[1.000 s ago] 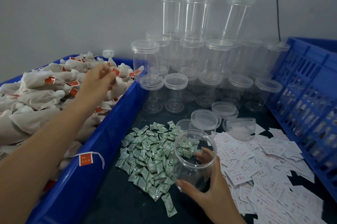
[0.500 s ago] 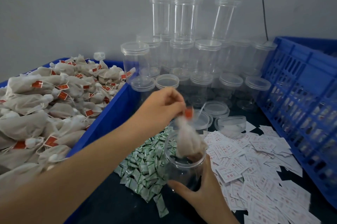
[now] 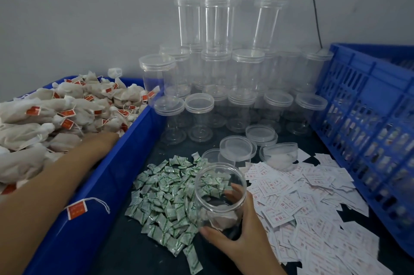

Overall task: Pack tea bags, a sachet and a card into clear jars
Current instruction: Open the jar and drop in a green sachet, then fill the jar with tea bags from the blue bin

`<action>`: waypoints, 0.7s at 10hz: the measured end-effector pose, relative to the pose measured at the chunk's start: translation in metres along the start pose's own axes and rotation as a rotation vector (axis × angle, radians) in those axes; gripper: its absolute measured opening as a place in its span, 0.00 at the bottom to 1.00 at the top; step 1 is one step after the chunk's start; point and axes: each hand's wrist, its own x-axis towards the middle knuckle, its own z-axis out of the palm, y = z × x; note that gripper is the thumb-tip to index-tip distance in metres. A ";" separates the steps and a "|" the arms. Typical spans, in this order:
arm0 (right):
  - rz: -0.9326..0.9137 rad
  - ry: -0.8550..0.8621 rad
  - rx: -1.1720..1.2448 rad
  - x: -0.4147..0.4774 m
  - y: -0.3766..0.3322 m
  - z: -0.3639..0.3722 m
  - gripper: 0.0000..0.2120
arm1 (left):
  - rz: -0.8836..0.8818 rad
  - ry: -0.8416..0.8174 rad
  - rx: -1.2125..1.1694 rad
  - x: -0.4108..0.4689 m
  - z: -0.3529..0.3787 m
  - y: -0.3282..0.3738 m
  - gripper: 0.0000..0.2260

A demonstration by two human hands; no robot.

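My right hand (image 3: pixel 237 237) grips an open clear jar (image 3: pixel 211 176), tilted toward me on the dark table between the sachets and the cards. One tea bag (image 3: pixel 221 218) lies in the jar's bottom. My left hand (image 3: pixel 104 141) is down among the heaped white tea bags (image 3: pixel 67 113) with red tags in the blue bin (image 3: pixel 125 162); its fingers are blurred and partly hidden. Green-and-white sachets (image 3: pixel 165 198) lie in a pile left of the jar. White printed cards (image 3: pixel 302 203) are scattered to its right.
Stacked lidded clear jars (image 3: pixel 224 73) fill the back against the grey wall. Loose lids (image 3: pixel 237 148) lie in front of them. A blue slatted crate (image 3: pixel 369 117) stands on the right. A red tag on a string (image 3: pixel 77 208) hangs over the bin's wall.
My left hand dropped a tea bag into the jar and has moved back left into the bin. My right hand has kept hold of the jar.
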 end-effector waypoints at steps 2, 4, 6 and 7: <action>0.010 0.007 -0.029 -0.002 0.003 0.000 0.45 | 0.015 -0.025 -0.089 0.008 0.007 -0.008 0.19; 0.019 0.008 -0.031 -0.003 0.002 -0.001 0.44 | 0.080 -0.042 0.007 -0.007 0.006 0.000 0.16; 0.019 -0.002 -0.008 -0.001 -0.002 -0.002 0.43 | 0.268 0.097 0.132 -0.039 -0.007 0.021 0.12; 0.010 -0.006 0.000 0.000 -0.002 -0.003 0.42 | 0.449 0.309 0.144 -0.055 -0.012 0.033 0.06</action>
